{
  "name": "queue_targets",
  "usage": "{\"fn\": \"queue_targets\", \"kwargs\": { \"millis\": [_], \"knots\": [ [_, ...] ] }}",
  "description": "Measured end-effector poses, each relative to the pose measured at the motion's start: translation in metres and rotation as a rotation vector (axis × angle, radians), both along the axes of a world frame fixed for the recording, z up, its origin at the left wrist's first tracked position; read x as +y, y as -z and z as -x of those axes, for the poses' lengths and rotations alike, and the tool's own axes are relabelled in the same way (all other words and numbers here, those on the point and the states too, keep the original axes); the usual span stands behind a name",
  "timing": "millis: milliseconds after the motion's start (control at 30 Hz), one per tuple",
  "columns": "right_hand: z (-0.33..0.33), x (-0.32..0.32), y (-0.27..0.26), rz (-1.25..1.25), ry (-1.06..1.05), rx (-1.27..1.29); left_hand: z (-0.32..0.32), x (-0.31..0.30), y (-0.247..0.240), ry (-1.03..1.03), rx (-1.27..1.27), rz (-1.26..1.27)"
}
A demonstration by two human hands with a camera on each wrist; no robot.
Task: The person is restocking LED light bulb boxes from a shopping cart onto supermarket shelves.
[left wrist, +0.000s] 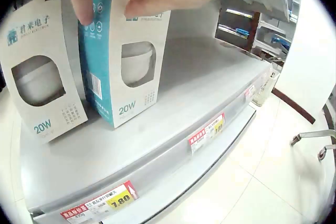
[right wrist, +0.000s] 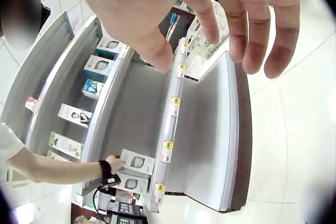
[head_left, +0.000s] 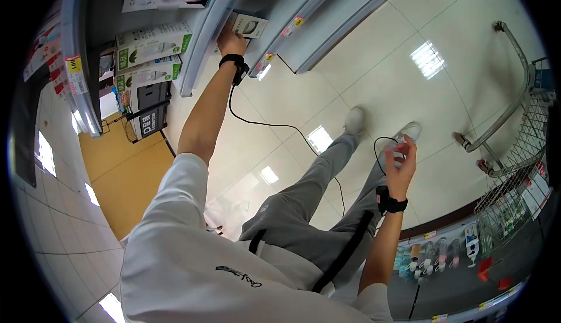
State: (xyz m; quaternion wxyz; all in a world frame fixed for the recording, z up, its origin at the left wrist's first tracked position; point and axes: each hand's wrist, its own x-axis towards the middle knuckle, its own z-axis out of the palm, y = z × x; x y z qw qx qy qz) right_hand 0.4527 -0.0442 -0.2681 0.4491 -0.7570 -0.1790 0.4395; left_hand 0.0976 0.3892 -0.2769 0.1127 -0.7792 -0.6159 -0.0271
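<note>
My left hand (head_left: 234, 44) reaches down onto a grey shelf and grips the top of a white and teal light bulb box (left wrist: 118, 92) marked 20W. The thumb and fingers come over its upper edge on both sides. Through the box's cut-out window a white bulb shows. The box stands upright with its base at the shelf. Just left of it in the left wrist view is a matching bulb box (left wrist: 42, 85), slightly tilted. My right hand (head_left: 400, 168) hangs in the air over the floor, fingers loosely bent, holding nothing.
Price labels (left wrist: 121, 198) line the shelf's front edge. Higher up, green and white boxes (head_left: 153, 45) sit on another shelf (head_left: 201, 37). A wire shopping cart (head_left: 514, 188) stands to the right. Black cables (head_left: 269, 124) run from the wrists. Bottles (head_left: 429, 256) stand on a shelf behind.
</note>
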Motion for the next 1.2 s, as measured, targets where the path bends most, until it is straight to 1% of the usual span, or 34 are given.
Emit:
{"fn": "queue_targets", "kwargs": {
  "millis": [67, 133, 167, 233, 267, 333, 467, 533, 567, 600, 667, 733, 800, 833, 867, 900, 933, 967, 1000, 1033, 1100, 1167, 1200],
  "knots": [
    [-0.005, -0.003, 0.000, 0.005, 0.006, -0.001, -0.006, 0.001, -0.006, 0.022, -0.006, -0.028],
    [-0.009, -0.006, 0.000, 0.012, 0.013, -0.003, -0.012, 0.003, -0.014, -0.055, 0.032, 0.034],
    [-0.010, -0.008, 0.001, 0.017, 0.007, -0.012, -0.016, 0.003, -0.018, -0.054, 0.031, 0.034],
    [-0.012, -0.010, 0.001, 0.021, -0.002, -0.021, -0.016, 0.005, -0.024, -0.133, -0.014, 0.132],
    [-0.012, -0.011, 0.001, 0.024, 0.004, -0.012, -0.011, 0.007, -0.022, -0.135, -0.014, 0.133],
    [-0.012, -0.014, 0.002, 0.029, 0.013, -0.005, -0.008, 0.011, -0.019, -0.169, 0.104, 0.051],
    [-0.005, -0.019, 0.007, 0.044, 0.017, 0.019, -0.010, 0.005, -0.021, -0.189, 0.185, 0.038],
    [-0.002, -0.020, 0.009, 0.049, 0.014, 0.030, -0.012, 0.002, -0.021, -0.131, 0.287, -0.060],
    [-0.002, -0.020, 0.008, 0.053, -0.027, 0.009, -0.013, 0.000, -0.023, -0.131, 0.288, -0.060],
    [-0.001, -0.020, 0.007, 0.058, -0.067, -0.012, -0.014, -0.005, -0.024, -0.130, 0.259, -0.051],
    [-0.002, -0.021, 0.005, 0.041, -0.065, -0.024, -0.029, -0.023, -0.033, -0.119, 0.228, -0.042],
    [-0.004, -0.022, 0.000, 0.014, -0.056, -0.040, -0.055, -0.059, -0.042, -0.262, 0.214, -0.016],
    [-0.009, -0.023, -0.010, 0.026, -0.049, -0.035, -0.062, -0.106, -0.040, -0.182, 0.070, 0.203],
    [-0.012, -0.022, -0.018, 0.016, -0.029, -0.028, -0.074, -0.137, -0.046, -0.093, 0.065, 0.291],
    [-0.017, -0.020, -0.029, 0.001, -0.015, -0.042, -0.089, -0.169, -0.054, 0.046, 0.010, 0.302],
    [-0.023, -0.020, -0.040, -0.005, 0.034, -0.012, -0.107, -0.198, -0.061, 0.100, -0.018, 0.338],
    [-0.031, -0.020, -0.053, -0.009, 0.083, 0.015, -0.124, -0.222, -0.073, 0.184, -0.109, 0.424],
    [-0.039, -0.020, -0.065, -0.024, 0.093, -0.022, -0.144, -0.244, -0.086, 0.202, -0.112, 0.508],
    [-0.052, -0.018, -0.081, -0.049, 0.096, -0.020, -0.169, -0.262, -0.104, 0.232, -0.174, 0.571],
    [-0.065, -0.019, -0.095, -0.084, 0.113, -0.025, -0.186, -0.279, -0.111, 0.262, -0.254, 0.604],
    [-0.092, -0.023, -0.119, -0.160, 0.138, -0.066, -0.228, -0.303, -0.132, 0.328, -0.334, 0.636],
    [-0.124, -0.031, -0.145, -0.207, 0.180, -0.124, -0.277, -0.314, -0.151, 0.409, -0.406, 0.673],
    [-0.141, -0.034, -0.164, -0.226, 0.219, -0.086, -0.303, -0.316, -0.161, 0.450, -0.436, 0.694]
  ]
}}
